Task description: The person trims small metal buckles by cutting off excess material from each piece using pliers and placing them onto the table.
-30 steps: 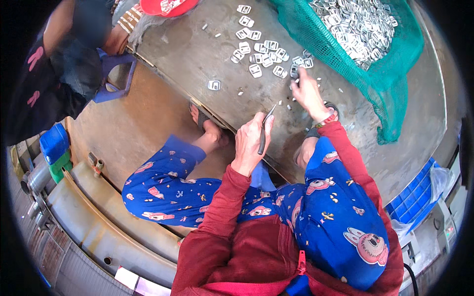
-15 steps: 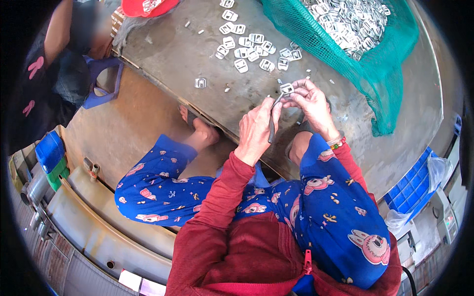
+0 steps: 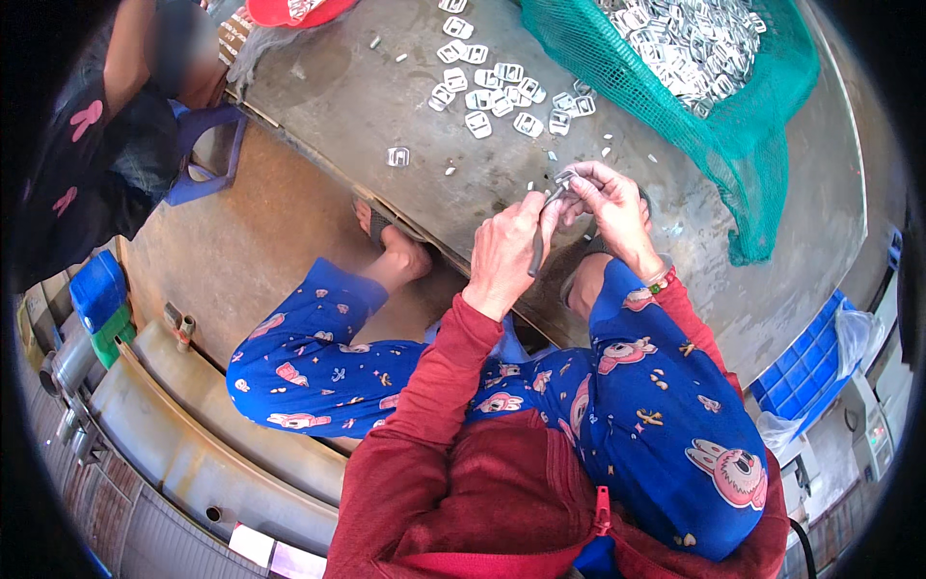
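My left hand is closed round a slim dark-handled tool, whose exact kind I cannot make out. The tool's far end reaches a small silver metal buckle. That buckle is pinched in the fingertips of my right hand, tilted so its edge shows. Both hands are close together over the near edge of the grey work surface. Beyond them several similar loose buckles lie scattered, with one single buckle off to the left. Small pale bits dot the surface.
A green mesh net at the far right holds a heap of silver buckles. A red container stands at the far left. Another person sits on the left by a purple plastic stool. A blue crate is at right.
The buckle in my right hand has turned from face-up to nearly edge-on, and the right fingers have closed further over it. The left hand with the tool has barely moved.
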### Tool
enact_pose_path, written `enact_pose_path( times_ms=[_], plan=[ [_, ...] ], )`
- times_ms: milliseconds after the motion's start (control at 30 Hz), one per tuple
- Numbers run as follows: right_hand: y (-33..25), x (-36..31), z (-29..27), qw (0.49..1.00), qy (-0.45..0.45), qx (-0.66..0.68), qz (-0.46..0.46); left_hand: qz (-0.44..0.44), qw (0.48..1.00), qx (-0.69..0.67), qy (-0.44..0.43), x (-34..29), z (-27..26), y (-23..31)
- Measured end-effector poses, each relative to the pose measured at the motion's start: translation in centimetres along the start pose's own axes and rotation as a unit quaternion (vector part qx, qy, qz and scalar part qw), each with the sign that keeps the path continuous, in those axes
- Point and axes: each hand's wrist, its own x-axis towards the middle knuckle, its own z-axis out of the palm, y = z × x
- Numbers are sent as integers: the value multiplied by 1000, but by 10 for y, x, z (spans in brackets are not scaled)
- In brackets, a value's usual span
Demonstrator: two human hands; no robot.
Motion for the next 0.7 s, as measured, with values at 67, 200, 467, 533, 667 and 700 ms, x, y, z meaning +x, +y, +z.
enact_pose_path(
  times_ms=[67, 200, 467, 533, 667, 700],
  plan=[
    [-3, 0, -6, 996, 48, 59, 51, 45, 987, -150, 26, 2, 1, -1],
    [10, -1, -16, 972, 123, 167, 114, -37, 935, -340, 95, -10, 0, 29],
    [-103, -25, -22, 957, 229, -111, -138, -114, 948, -283, 92, -12, -13, -3],
    [-141, -18, -32, 920, 271, -76, -273, -131, 947, -275, 99, -13, -16, -18],
    [-129, 3, -43, 763, 329, -418, -368, -124, 957, -235, 116, -14, -22, -27],
    [-119, 3, -36, 763, 270, -475, -346, -122, 957, -238, 115, -11, -22, -24]
  ],
)
